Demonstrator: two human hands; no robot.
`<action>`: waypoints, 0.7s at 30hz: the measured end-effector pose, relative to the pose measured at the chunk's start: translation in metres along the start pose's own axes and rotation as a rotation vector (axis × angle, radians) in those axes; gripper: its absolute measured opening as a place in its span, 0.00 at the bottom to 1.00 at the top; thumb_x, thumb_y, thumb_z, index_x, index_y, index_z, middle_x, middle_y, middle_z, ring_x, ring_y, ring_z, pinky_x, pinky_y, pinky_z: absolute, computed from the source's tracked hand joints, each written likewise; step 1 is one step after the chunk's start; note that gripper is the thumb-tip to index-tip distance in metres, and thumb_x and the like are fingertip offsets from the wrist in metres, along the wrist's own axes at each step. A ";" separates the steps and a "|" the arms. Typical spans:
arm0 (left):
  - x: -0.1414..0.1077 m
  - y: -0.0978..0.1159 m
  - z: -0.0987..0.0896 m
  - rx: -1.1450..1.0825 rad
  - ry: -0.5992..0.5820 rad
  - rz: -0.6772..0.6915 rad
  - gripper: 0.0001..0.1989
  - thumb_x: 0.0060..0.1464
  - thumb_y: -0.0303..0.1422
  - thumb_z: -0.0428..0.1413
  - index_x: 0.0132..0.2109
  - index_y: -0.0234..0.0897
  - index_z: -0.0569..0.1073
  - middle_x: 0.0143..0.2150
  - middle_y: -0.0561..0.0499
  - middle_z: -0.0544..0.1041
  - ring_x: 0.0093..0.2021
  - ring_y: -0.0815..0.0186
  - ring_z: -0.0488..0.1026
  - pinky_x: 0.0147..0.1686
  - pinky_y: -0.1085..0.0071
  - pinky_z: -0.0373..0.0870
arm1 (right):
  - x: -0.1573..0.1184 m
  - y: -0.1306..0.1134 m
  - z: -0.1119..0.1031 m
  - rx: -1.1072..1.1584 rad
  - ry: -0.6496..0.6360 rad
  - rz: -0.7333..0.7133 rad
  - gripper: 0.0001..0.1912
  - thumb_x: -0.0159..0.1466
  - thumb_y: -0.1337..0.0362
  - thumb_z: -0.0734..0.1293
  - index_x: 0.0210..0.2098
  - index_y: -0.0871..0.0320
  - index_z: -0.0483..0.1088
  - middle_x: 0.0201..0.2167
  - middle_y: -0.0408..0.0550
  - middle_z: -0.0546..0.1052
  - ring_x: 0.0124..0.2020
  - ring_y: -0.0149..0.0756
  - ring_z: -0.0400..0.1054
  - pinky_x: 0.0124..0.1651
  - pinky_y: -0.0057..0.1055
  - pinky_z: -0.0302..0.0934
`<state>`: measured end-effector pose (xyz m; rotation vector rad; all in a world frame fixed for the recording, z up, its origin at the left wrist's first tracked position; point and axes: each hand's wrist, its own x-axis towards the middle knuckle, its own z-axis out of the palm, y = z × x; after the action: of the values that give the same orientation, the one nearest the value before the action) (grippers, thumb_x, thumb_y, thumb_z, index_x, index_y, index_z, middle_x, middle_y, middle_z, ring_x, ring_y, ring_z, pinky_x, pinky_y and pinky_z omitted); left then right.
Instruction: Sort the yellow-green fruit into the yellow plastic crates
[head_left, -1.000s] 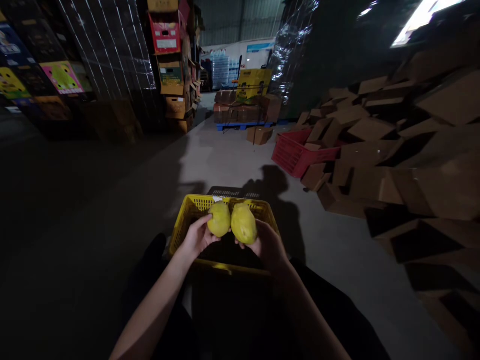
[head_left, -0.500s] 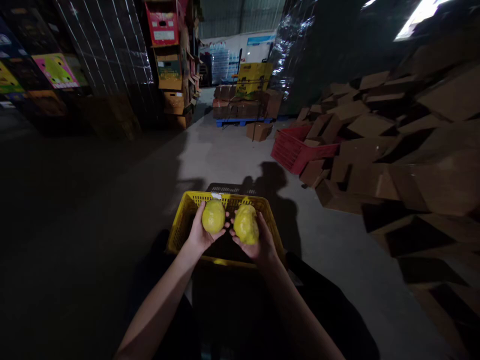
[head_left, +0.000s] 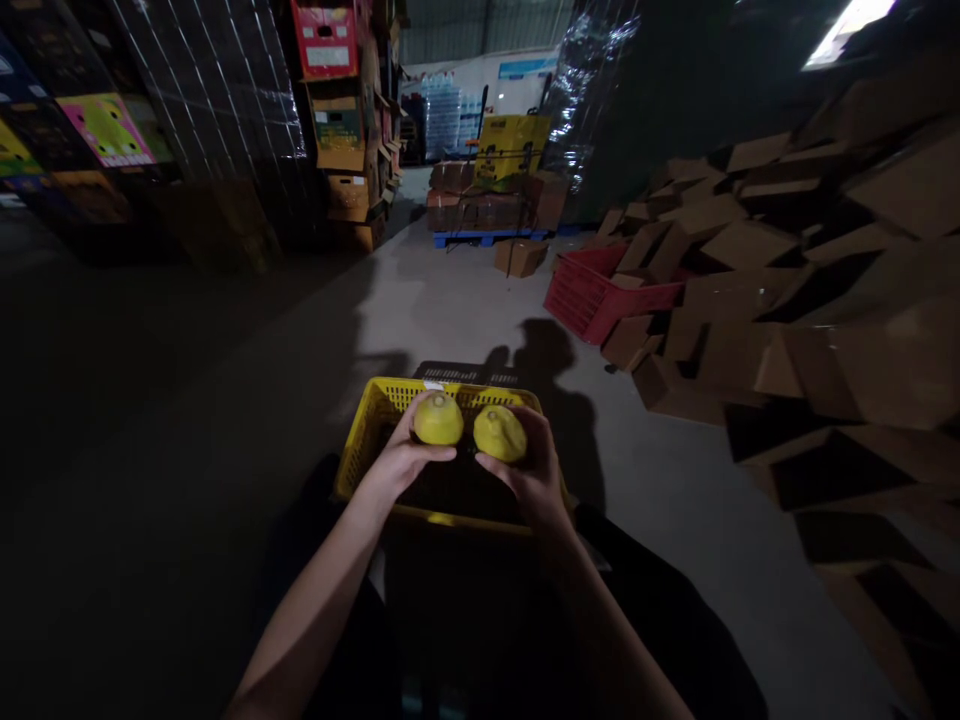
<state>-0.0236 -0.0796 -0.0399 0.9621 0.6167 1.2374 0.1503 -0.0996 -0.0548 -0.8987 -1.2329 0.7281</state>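
At the far left, past the dark floor (head_left: pixel 247 360), printed cartons (head_left: pixel 105 130) stand stacked against the wrapped goods, with a tall column of boxes (head_left: pixel 347 150) to their right. Then comes the left edge of a yellow crate (head_left: pixel 357 440), which sits on the floor between the person's legs; its inside is too dark to tell what it holds. Over its far left part the left hand (head_left: pixel 409 452) grips the left fruit (head_left: pixel 439 420), a yellow one, cupping it from the left and below, with the thumb and fingers wrapped on it. A round pale scar on this fruit is turned up, so its long axis seems foreshortened and its exact direction cannot be told. A narrow gap parts it from the right fruit (head_left: pixel 499 434), also yellow and lumpier, with a knob toward its upper left; its axis is likewise unclear. The right hand (head_left: pixel 536 462) grips that one from the right and below. Each fruit thus lies on the inner side of its own hand, the two side by side and apart, nearer the crate's far edge than its near edge. Farther right, a red crate (head_left: pixel 592 300) borders a heap of loose cardboard boxes (head_left: pixel 795 310).
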 end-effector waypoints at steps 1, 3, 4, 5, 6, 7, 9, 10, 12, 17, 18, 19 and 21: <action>0.000 0.002 -0.001 0.147 -0.024 0.079 0.37 0.32 0.22 0.68 0.52 0.44 0.69 0.50 0.51 0.73 0.51 0.58 0.71 0.55 0.58 0.66 | 0.000 -0.004 -0.003 -0.139 0.013 -0.133 0.31 0.47 0.67 0.75 0.49 0.47 0.66 0.46 0.46 0.73 0.47 0.42 0.69 0.50 0.43 0.66; 0.000 0.004 -0.003 0.452 -0.069 0.279 0.32 0.34 0.22 0.67 0.50 0.43 0.69 0.51 0.49 0.71 0.53 0.57 0.69 0.57 0.56 0.63 | 0.000 -0.013 -0.007 -0.372 0.034 -0.359 0.33 0.49 0.69 0.74 0.53 0.48 0.64 0.49 0.49 0.71 0.50 0.44 0.67 0.53 0.46 0.64; 0.000 0.005 -0.004 0.582 -0.088 0.381 0.30 0.37 0.22 0.66 0.49 0.42 0.69 0.51 0.48 0.71 0.54 0.57 0.68 0.58 0.55 0.62 | 0.000 -0.017 -0.009 -0.461 0.041 -0.438 0.33 0.50 0.70 0.73 0.54 0.49 0.64 0.49 0.51 0.70 0.50 0.45 0.67 0.53 0.46 0.65; 0.000 0.004 -0.004 0.685 -0.102 0.467 0.28 0.40 0.22 0.64 0.49 0.42 0.69 0.51 0.47 0.70 0.55 0.56 0.67 0.58 0.54 0.61 | 0.000 -0.020 -0.010 -0.531 0.045 -0.497 0.33 0.50 0.70 0.73 0.55 0.49 0.64 0.49 0.51 0.69 0.50 0.45 0.67 0.52 0.46 0.66; 0.000 0.004 -0.005 0.759 -0.107 0.534 0.26 0.42 0.22 0.63 0.49 0.43 0.68 0.51 0.46 0.70 0.56 0.56 0.67 0.58 0.54 0.61 | -0.001 -0.022 -0.011 -0.579 0.051 -0.539 0.33 0.51 0.71 0.72 0.55 0.50 0.64 0.49 0.52 0.69 0.49 0.45 0.68 0.51 0.45 0.67; -0.001 0.002 -0.006 0.811 -0.103 0.586 0.26 0.43 0.21 0.61 0.50 0.43 0.67 0.52 0.45 0.69 0.56 0.56 0.66 0.57 0.53 0.62 | -0.001 -0.024 -0.011 -0.608 0.061 -0.570 0.33 0.51 0.71 0.72 0.55 0.50 0.65 0.48 0.52 0.70 0.48 0.45 0.68 0.49 0.43 0.68; -0.002 0.000 -0.009 0.879 -0.091 0.651 0.26 0.45 0.20 0.58 0.52 0.43 0.66 0.55 0.43 0.68 0.58 0.56 0.66 0.56 0.53 0.63 | -0.001 -0.022 -0.012 -0.637 0.072 -0.623 0.32 0.52 0.71 0.71 0.55 0.50 0.65 0.47 0.52 0.71 0.47 0.45 0.69 0.47 0.43 0.70; -0.002 0.000 -0.011 0.909 -0.087 0.677 0.26 0.46 0.19 0.57 0.52 0.43 0.65 0.56 0.43 0.67 0.58 0.56 0.66 0.56 0.52 0.64 | -0.001 -0.021 -0.012 -0.652 0.066 -0.653 0.33 0.52 0.71 0.71 0.56 0.50 0.64 0.47 0.52 0.72 0.47 0.45 0.69 0.47 0.43 0.70; -0.004 0.000 -0.015 0.988 -0.092 0.729 0.27 0.46 0.19 0.56 0.53 0.43 0.64 0.58 0.42 0.67 0.59 0.56 0.66 0.58 0.48 0.61 | -0.001 -0.016 -0.014 -0.702 0.034 -0.716 0.34 0.53 0.70 0.71 0.58 0.50 0.63 0.47 0.52 0.74 0.48 0.47 0.69 0.48 0.45 0.69; -0.008 0.004 -0.024 1.249 -0.097 0.825 0.25 0.48 0.21 0.56 0.54 0.44 0.64 0.60 0.43 0.69 0.62 0.54 0.64 0.63 0.39 0.47 | -0.003 -0.006 -0.020 -0.836 -0.027 -0.788 0.35 0.57 0.67 0.70 0.62 0.52 0.59 0.49 0.53 0.77 0.49 0.51 0.67 0.48 0.48 0.68; -0.009 0.005 -0.025 1.282 -0.097 0.837 0.25 0.49 0.22 0.56 0.54 0.44 0.64 0.60 0.43 0.69 0.62 0.54 0.63 0.63 0.39 0.47 | -0.004 -0.005 -0.020 -0.838 -0.031 -0.786 0.34 0.57 0.68 0.70 0.62 0.52 0.59 0.49 0.53 0.77 0.50 0.51 0.66 0.48 0.49 0.68; -0.010 0.005 -0.025 1.304 -0.097 0.851 0.25 0.49 0.22 0.56 0.54 0.43 0.64 0.60 0.43 0.69 0.63 0.54 0.62 0.63 0.39 0.47 | -0.004 -0.005 -0.020 -0.829 -0.033 -0.785 0.34 0.58 0.68 0.69 0.62 0.52 0.59 0.50 0.54 0.76 0.50 0.51 0.66 0.48 0.49 0.68; -0.011 0.007 -0.025 1.318 -0.099 0.886 0.26 0.49 0.22 0.56 0.54 0.43 0.63 0.61 0.43 0.68 0.63 0.54 0.62 0.64 0.40 0.47 | -0.003 -0.006 -0.018 -0.780 -0.032 -0.786 0.34 0.57 0.70 0.69 0.62 0.53 0.59 0.51 0.55 0.76 0.52 0.51 0.66 0.49 0.50 0.68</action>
<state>-0.0504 -0.0833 -0.0475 2.5794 0.9897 1.4625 0.1671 -0.1085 -0.0530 -0.8971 -1.7721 -0.4047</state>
